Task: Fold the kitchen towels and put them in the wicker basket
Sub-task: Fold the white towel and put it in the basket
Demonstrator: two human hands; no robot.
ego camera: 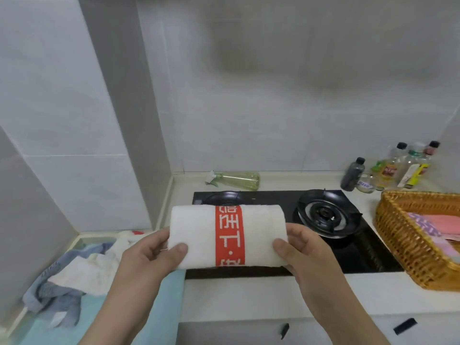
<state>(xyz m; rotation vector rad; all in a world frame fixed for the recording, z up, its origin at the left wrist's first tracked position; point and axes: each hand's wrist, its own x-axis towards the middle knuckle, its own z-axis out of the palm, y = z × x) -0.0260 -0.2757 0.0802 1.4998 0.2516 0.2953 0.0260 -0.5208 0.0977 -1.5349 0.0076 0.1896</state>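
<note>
Fingers [159, 239] of left hand [146, 257], right hand [301, 247] clamp folded towel [199, 235], tips hidden behind; wicker basket [398, 235] cropped.

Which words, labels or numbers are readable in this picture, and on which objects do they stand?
White towel, red band: white Chinese characters, perhaps "至", "工", then a dot; the top and bottom ones are cut off by the fold.
Bottles at the back right: labels too blurred to read.
Small jar beside them: label too blurred to read.
</note>
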